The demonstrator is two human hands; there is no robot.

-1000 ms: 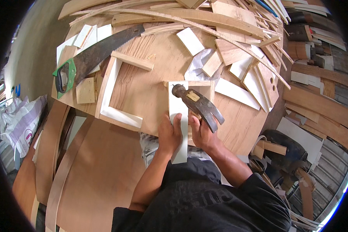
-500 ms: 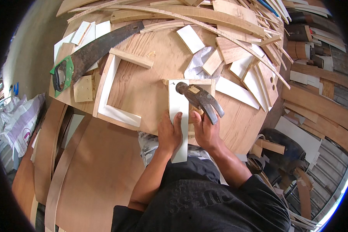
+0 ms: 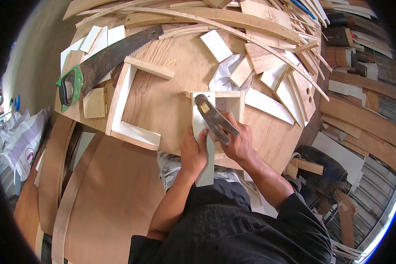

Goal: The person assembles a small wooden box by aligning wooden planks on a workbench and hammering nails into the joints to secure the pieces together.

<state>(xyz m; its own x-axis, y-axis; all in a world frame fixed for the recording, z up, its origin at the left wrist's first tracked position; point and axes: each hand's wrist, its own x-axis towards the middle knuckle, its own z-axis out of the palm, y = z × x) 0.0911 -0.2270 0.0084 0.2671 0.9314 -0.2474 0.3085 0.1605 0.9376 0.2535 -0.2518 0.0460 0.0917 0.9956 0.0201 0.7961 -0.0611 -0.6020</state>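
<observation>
Item: hammer [image 3: 213, 119] — dark steel head, worn dark handle; lies diagonally over the white board [image 3: 204, 145] at the near edge of the table [image 3: 163, 101]. Judged head-heavy and rigid, not fragile; the smooth handle may slip, so the lower handle is the sound place to take hold. The right hand [image 3: 237, 141] has it there, fingers wrapped and pressed together around the handle, head pointing away from the person.

Item: white board — flat, narrow, painted face, raw wood edge; runs from under the hammer head back toward the person, overhanging the table edge. Judged light and stiff, slick on the painted side; best steadied by pressing flat. The left hand [image 3: 193, 152] rests on it just left of the hammer handle, fingers together and laid flat, thumb toward the hammer.

Item: small frame [image 3: 233, 99] — pale wood strips meeting at a corner directly beyond the hammer head, touching the white board.

Item: larger open frame [image 3: 127, 105] — three-sided, white inner faces, left of the hammer, well apart.

Item: handsaw [image 3: 105, 61] — rusty toothed blade, green handle; far left of the hammer.

Item: offcuts [image 3: 268, 66] — thin strips, blocks, curved laths, bare and white-faced — heaped beyond and right of the hammer.

Table — round plywood top, visible grain, matt.
</observation>
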